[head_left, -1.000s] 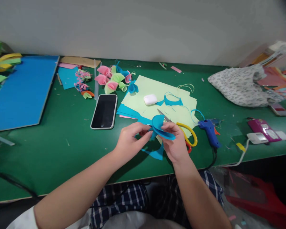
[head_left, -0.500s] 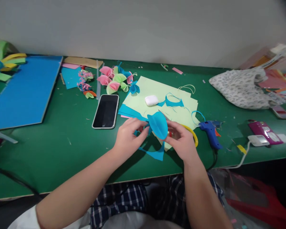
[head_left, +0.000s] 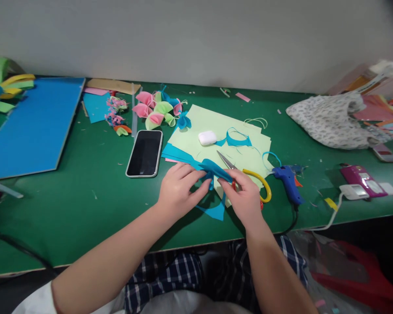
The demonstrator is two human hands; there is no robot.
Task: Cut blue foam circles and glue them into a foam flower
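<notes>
A blue paper petal [head_left: 216,168] is pinched between my two hands, folded and seen nearly edge-on. My left hand [head_left: 183,185] has thumb and fingers closed on its left end, where a smaller curled blue piece hangs down. My right hand [head_left: 242,192] grips the right end. Partly under my right hand lie scissors [head_left: 227,160] with a yellow and red handle. Beneath my hands is a cut blue paper scrap [head_left: 216,212]. Pale green sheets [head_left: 196,122] lie just beyond, with blue sheets [head_left: 178,152] partly under them.
A phone [head_left: 144,153] lies left of my hands, with pink and green paper flowers [head_left: 155,111] behind. A white case [head_left: 207,138] rests on the sheets. A blue glue gun [head_left: 290,183], a patterned cloth bag [head_left: 327,120] and a purple power bank-like device [head_left: 360,181] are rightward.
The blue petal has turned from facing me, broad and upright, to folded and nearly flat. My right hand has moved slightly left, uncovering more of the scissors.
</notes>
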